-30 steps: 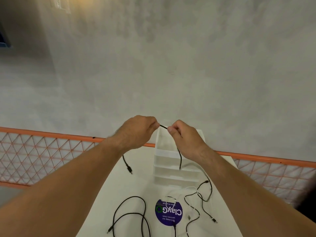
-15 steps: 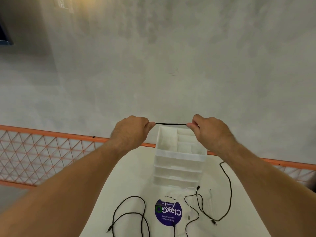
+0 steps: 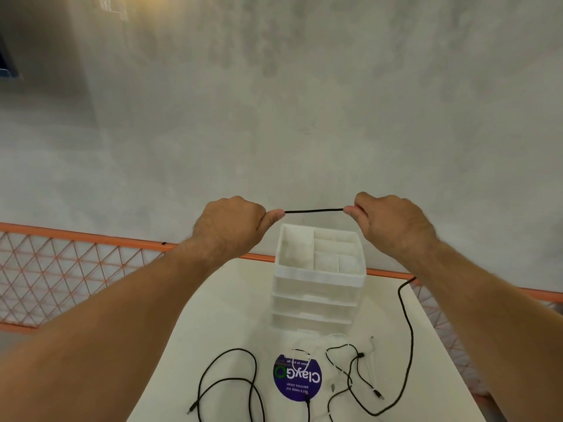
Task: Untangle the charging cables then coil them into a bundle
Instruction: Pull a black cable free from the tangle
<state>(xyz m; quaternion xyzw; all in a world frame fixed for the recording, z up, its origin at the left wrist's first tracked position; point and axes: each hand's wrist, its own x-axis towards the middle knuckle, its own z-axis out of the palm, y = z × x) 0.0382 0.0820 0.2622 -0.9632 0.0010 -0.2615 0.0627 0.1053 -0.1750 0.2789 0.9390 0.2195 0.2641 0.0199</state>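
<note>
Cable [image 3: 313, 211] taut between left hand [image 3: 231, 228] and right hand [image 3: 393, 223], above organizer [image 3: 318, 277].

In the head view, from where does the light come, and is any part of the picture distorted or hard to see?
Head view: a warm glow lights the wall at upper left. Head view: the orange rail slants and the forearms swell, likely wide-angle distortion. Head view: the black cable between left hand and right hand is sharp; white cables nearly vanish on the pale table.
</note>
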